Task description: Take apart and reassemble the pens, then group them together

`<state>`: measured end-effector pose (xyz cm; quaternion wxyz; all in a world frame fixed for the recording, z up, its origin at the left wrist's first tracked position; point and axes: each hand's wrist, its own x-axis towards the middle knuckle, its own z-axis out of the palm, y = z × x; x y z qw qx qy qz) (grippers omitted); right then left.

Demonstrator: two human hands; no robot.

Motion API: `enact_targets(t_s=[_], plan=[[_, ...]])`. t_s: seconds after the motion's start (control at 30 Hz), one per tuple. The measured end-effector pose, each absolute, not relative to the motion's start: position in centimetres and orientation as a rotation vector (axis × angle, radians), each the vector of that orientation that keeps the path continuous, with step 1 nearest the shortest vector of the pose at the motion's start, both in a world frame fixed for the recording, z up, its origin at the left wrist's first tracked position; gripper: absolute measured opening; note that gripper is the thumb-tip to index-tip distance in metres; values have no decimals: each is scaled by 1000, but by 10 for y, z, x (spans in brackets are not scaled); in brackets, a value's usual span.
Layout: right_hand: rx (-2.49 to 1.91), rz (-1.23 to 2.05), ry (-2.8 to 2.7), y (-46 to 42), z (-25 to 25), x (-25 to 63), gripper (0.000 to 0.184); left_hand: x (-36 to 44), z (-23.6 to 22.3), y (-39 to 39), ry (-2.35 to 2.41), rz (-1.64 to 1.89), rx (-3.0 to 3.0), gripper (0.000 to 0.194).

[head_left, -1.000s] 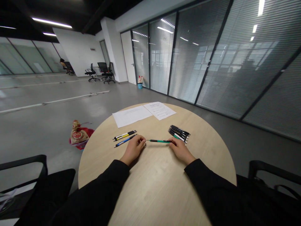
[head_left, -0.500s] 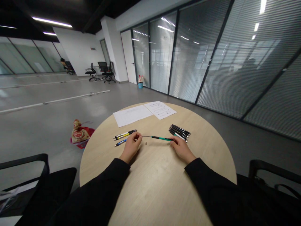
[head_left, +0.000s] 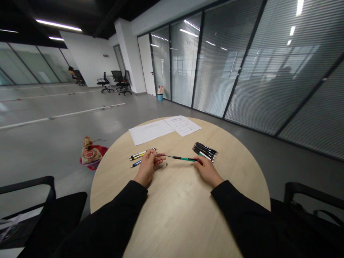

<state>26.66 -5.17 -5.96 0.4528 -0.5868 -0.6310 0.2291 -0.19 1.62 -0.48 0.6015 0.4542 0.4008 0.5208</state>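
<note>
My right hand (head_left: 205, 169) pinches the rear end of a green pen barrel (head_left: 182, 158) held just above the round wooden table (head_left: 177, 208). A thin refill (head_left: 166, 155) sticks out of the barrel's front end toward my left hand (head_left: 148, 165), whose fingertips are closed on its far tip. A tiny part (head_left: 167, 164) lies on the table below the refill. Beside and partly under my left hand lie three pens (head_left: 138, 156) with yellow, white and blue barrels.
A bundle of several dark pens (head_left: 205, 151) lies just beyond my right hand. Two paper sheets (head_left: 163, 128) rest at the table's far edge. Black chairs (head_left: 40, 211) flank me on both sides. A red and tan bag (head_left: 91, 154) sits on the floor to the left.
My left hand has moved left and drawn the thin refill out of the green barrel. A tiny part has dropped onto the table. My right hand has stayed in place.
</note>
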Motion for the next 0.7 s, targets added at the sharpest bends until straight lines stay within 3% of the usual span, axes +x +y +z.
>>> enact_targets(t_s=[0.3,0.7], plan=[[-1485,477,-1582,-54,-55,264,24,-7,-7,27,995,1410,908,12],[-1563,169,-1808,-59,-53,261,19,-2,-13,24,1000,1297,1021,17]])
